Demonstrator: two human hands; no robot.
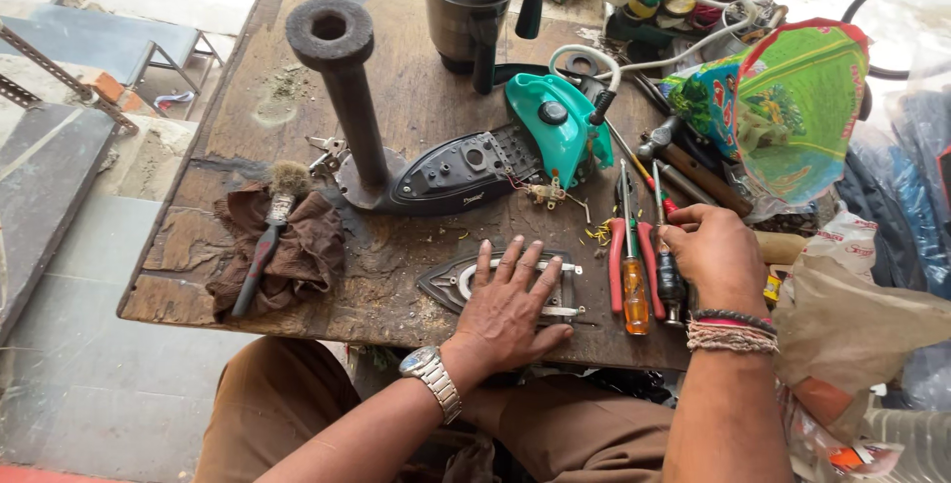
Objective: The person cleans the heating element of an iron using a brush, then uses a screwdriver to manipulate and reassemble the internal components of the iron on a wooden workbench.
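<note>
Hands on soleplate (451, 282) (screwdriver (668, 263) right)

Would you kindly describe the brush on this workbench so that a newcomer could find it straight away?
Start at the tall dark metal pipe standing upright on the wooden table. Below and to its left, near the table's edge, a crumpled brown rag lies. The brush rests on it: dark handle, pale frayed bristles, the only tool on that side.

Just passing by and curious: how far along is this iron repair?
Done: the iron's housing is open, its teal cover tipped aside.
In hand: the left hand presses flat on the soleplate; the right hand grips a dark-handled screwdriver.
Left: soleplate and housing lie apart, wires loose.
</note>
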